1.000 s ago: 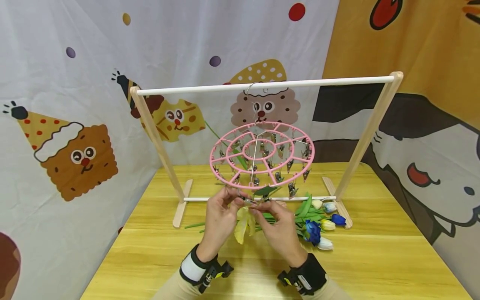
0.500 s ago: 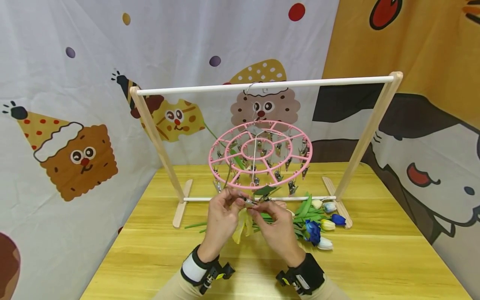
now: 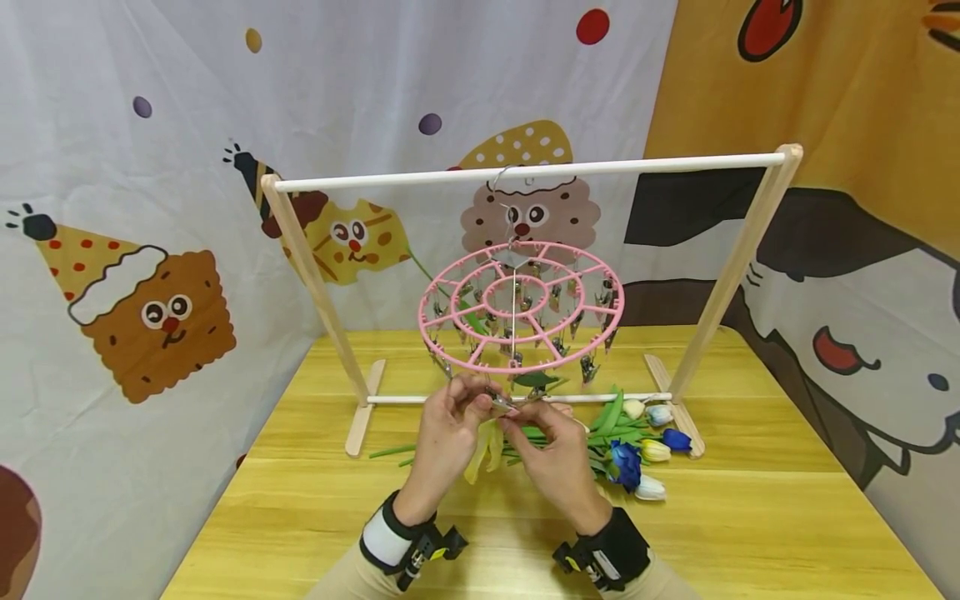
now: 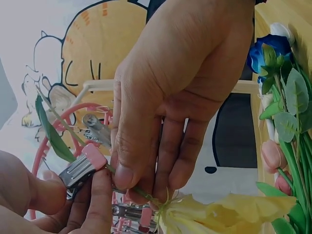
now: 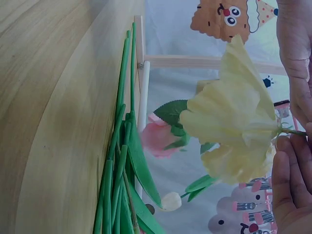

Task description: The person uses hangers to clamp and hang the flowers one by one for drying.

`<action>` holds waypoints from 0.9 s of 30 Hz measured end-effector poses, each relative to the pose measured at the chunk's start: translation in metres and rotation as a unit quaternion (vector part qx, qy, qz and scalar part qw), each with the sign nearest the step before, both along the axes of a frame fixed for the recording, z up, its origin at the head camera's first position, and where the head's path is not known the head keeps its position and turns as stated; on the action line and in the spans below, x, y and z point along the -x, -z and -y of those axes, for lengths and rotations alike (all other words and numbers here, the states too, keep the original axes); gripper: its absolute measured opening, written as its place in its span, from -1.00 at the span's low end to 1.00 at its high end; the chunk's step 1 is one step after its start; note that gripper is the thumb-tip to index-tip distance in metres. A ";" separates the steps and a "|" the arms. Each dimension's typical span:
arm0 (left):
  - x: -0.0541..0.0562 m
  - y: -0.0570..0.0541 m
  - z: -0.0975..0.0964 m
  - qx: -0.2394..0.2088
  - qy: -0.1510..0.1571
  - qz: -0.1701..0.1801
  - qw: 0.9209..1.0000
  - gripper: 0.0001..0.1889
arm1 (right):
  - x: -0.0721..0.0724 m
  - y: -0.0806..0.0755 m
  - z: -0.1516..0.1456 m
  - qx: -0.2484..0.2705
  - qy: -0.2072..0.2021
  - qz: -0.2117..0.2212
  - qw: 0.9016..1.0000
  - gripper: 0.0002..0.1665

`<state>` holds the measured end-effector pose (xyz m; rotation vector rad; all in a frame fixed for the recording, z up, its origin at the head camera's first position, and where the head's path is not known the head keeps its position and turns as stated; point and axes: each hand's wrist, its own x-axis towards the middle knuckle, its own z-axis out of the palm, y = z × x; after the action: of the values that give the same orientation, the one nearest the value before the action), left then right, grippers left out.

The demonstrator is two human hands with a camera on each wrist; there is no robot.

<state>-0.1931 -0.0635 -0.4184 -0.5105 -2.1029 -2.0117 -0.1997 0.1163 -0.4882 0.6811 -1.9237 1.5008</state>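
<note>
My left hand (image 3: 446,437) pinches a metal clip (image 4: 82,167) with a pink tip, its thumb pressed on the clip's handle. In the left wrist view, the green stem of a yellow flower (image 4: 219,217) runs by this tip; I cannot tell whether the clip bites on it. My right hand (image 3: 555,454) pinches the same stem just behind the bloom, which hangs head down in the head view. Above both hands is a round pink hanger (image 3: 562,365) with several metal clips dangling from it. A green leaf (image 4: 51,131) shows beyond the clip.
The hanger hooks over the white bar (image 3: 420,177) of a wooden rack. Behind and right of my hands, artificial flowers lie on the table, among them a blue rose (image 3: 625,464) and a white tulip (image 3: 650,487). Their green stems (image 5: 122,141) stretch leftward beneath the hanger.
The hanger has swayed and turned slightly, its near rim now a little higher. My left hand has shifted slightly right with the clip; my right hand stays nearly in place.
</note>
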 end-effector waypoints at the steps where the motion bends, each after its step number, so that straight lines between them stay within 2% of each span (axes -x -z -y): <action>1: 0.000 0.000 0.000 0.006 -0.001 0.000 1.000 -0.83 | 0.000 0.000 0.000 -0.002 0.001 0.002 1.000 -0.73; 5: 0.001 0.001 0.002 0.033 -0.004 -0.011 0.999 -0.78 | -0.001 0.000 -0.002 -0.014 0.005 0.010 1.000 -0.74; 12: 0.002 0.002 0.006 0.014 0.016 -0.003 1.000 -0.73 | -0.002 0.000 -0.006 -0.033 0.005 0.015 0.999 -0.74; 18: 0.002 0.001 0.009 0.024 0.018 -0.026 0.999 -0.71 | -0.004 0.000 -0.009 -0.058 0.016 -0.001 0.998 -0.67; 27: 0.004 0.001 0.015 0.006 0.033 -0.029 0.999 -0.70 | -0.006 0.002 -0.017 -0.096 0.038 -0.008 0.995 -0.63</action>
<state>-0.1969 -0.0787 -0.4199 -0.6414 -2.0914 -1.9950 -0.1938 0.1332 -0.4906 0.6916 -2.0772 1.2712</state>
